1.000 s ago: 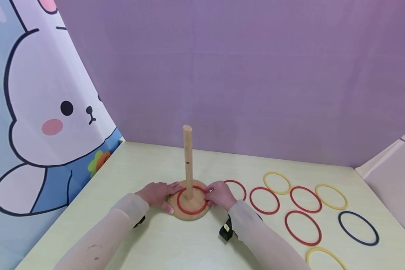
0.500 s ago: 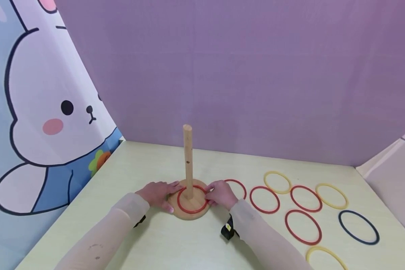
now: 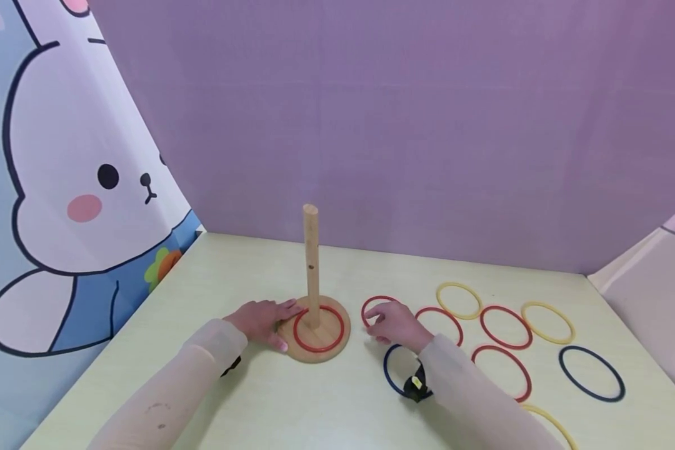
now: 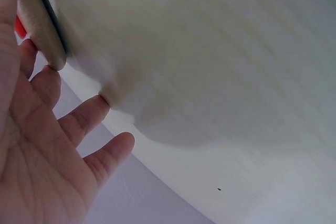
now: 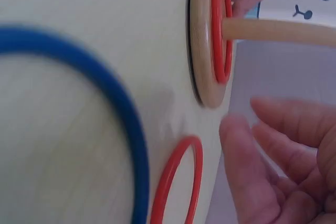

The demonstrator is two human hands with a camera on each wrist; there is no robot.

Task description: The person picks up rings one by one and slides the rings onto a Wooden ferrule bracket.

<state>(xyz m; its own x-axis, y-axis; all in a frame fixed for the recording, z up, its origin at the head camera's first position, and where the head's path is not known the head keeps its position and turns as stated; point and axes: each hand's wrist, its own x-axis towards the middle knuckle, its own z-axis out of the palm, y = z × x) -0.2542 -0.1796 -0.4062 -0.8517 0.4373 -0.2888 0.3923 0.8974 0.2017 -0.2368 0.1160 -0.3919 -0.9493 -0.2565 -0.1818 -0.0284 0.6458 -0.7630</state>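
Observation:
A wooden post [image 3: 312, 262] stands upright on a round wooden base [image 3: 315, 357]. One red ring [image 3: 318, 350] lies on that base, around the post's foot. My left hand [image 3: 257, 322] rests at the base's left side, fingers spread along its edge. To the right of the base, my right hand [image 3: 396, 323] holds nothing, and the right wrist view shows a gap between thumb and forefinger. Behind this hand another red ring [image 3: 363, 311] lies partly hidden. A blue ring [image 5: 134, 129] lies on the table below the right wrist, partly covered by the wrist camera in the head view.
Several more rings lie at the right of the table: red ones such as this ring [image 3: 506, 307], yellow ones such as this ring [image 3: 455, 284], and a blue ring [image 3: 623, 390] at the far right. A purple cloth [image 3: 371, 156] hangs behind the table.
My right hand has let go of the red ring on the base and moved right, over beside another red ring. The left hand stays on the base.

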